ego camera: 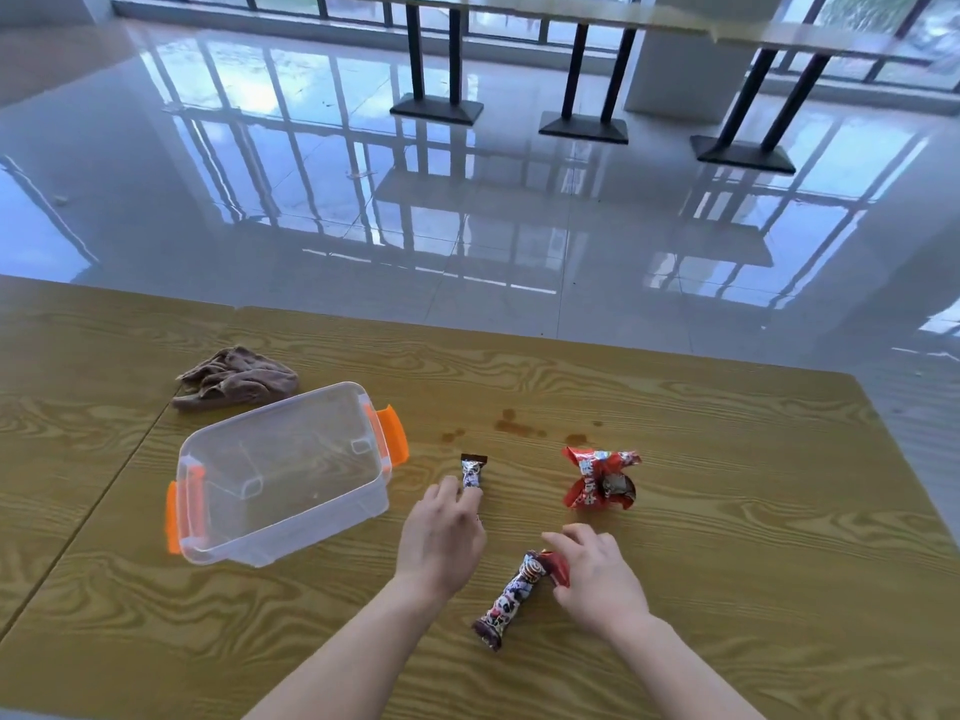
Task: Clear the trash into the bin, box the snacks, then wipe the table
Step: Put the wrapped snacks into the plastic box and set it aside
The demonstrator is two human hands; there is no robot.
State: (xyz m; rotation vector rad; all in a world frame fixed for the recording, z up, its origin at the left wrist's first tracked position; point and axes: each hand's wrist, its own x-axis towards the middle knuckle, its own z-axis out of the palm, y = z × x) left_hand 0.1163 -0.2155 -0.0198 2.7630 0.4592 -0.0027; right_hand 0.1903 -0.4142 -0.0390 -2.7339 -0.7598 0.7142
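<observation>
A clear plastic box (218, 532) with orange latches sits open and empty on the wooden table (727, 589), left of centre. My left hand (441, 537) pinches the near end of a small dark snack bar (472, 470) lying just right of the box. My right hand (597, 574) grips the red upper end of a longer patterned snack bar (511, 597), which lies slanted on the table. A crumpled red wrapper (600, 478) rests beyond my right hand. A brown cloth (234, 379) lies bunched behind the box.
Brown spill stains (514, 426) mark the tabletop beyond the snacks. The table's far edge runs across the middle of the view, with shiny floor and black table legs (582, 70) behind it. No bin is in view.
</observation>
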